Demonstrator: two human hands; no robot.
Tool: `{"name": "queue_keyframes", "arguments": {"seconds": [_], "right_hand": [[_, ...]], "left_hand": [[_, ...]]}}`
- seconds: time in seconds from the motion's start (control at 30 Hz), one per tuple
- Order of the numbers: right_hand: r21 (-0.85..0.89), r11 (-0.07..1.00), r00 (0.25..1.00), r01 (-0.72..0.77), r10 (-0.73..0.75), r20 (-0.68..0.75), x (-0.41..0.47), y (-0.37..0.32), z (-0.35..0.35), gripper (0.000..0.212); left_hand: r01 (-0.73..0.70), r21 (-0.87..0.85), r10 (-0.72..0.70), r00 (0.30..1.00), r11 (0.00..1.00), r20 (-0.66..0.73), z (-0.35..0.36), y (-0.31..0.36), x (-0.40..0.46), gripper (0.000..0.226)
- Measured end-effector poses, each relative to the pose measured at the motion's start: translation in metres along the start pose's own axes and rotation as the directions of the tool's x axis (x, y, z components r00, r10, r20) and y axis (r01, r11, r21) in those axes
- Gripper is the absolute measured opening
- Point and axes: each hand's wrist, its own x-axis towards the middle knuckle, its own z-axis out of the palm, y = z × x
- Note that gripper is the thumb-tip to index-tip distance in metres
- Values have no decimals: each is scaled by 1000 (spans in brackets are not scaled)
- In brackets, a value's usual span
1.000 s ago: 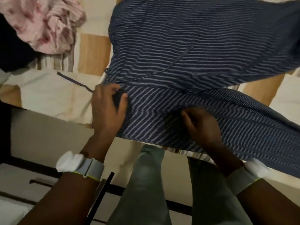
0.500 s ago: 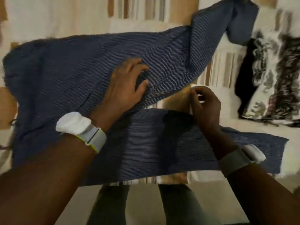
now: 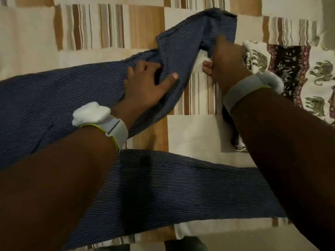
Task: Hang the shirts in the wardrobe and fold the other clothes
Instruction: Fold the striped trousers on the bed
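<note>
- Since half a second ago the right hand has gone from the near trouser leg up to the far one, and the left hand has slid rightward along that far leg.
- The navy pinstriped trousers lie on the patchwork bedspread, their two legs spread in a V: one runs across the near edge of the bed, the other slants up to the right toward its hem.
- The left hand's grip bunches the far leg at mid-length, thumb stretched out over the cloth and fingers curled into a fold.
- The right hand's grip is clenched on the same leg nearer the hem, fingers mostly hidden behind the wrist.
- The far leg's long axis runs from lower left to upper right; the near leg lies toward the person, below both hands. Bringing the far leg down over it looks like the coming move, and the right hand is nearer the hem.
- An elephant-print cloth lies just right of the right hand.
</note>
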Motion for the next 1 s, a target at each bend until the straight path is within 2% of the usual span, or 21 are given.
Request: {"name": "queue_keyframes", "arguments": {"seconds": [0.07,0.13,0.17,0.23,0.27,0.37,0.43,0.5,0.57,0.6,0.7,0.73,0.77,0.83,0.87,0.93,1.0], "right_hand": [[-50,998,998,-32,34,47,7,-3,-8,36],[-175,984,998,39,-31,47,9,-1,-9,49],[-231,964,991,131,-118,67,7,-4,-11,45],[-315,904,955,290,-254,150,-4,-17,-12,20],[-315,883,936,348,-306,174,-10,-24,-13,15],[-119,902,907,415,-401,124,-34,-54,-46,12],[-3,935,926,355,-352,135,-35,-70,-88,9],[-10,955,944,298,-293,152,-25,-77,-136,14],[-68,975,968,212,-200,152,-4,-73,-178,34],[-85,983,977,161,-147,152,3,-68,-197,40],[-242,967,979,77,-28,200,16,-49,-236,21],[-284,958,978,48,13,207,21,-40,-245,24],[-311,950,976,16,53,211,21,-33,-249,24],[-354,935,978,-15,88,190,20,-22,-250,6],[-353,935,984,-33,91,151,21,-17,-248,5],[-353,934,994,-46,80,80,23,-13,-243,12],[-339,940,995,-30,61,83,18,-17,-237,28]], "left_hand": [[52,15,-52,999,999,-10,4,7,4,63],[75,28,-75,997,997,11,3,5,6,57],[86,26,-87,996,996,27,2,4,8,55],[118,1,-118,991,993,60,0,1,16,53],[149,-32,-146,986,988,85,-2,0,21,55],[147,-65,-139,984,987,110,-4,-4,24,63],[-2,-10,2,1000,1000,7,-5,-4,10,66],[-168,91,177,978,982,-109,-3,-3,-6,56],[-273,128,286,953,953,-98,2,-4,-13,55],[-296,124,303,952,947,-37,7,-4,-14,60],[-309,213,278,947,927,161,15,-11,-10,77],[-320,262,275,942,911,194,16,-13,-10,83],[-331,302,274,938,894,214,17,-15,-10,90],[-346,365,279,933,864,226,19,-16,-10,102],[-349,396,277,933,849,228,21,-15,-9,107],[-336,446,260,939,829,225,25,-15,-8,114],[-325,471,247,944,820,220,27,-15,-8,118]]}}
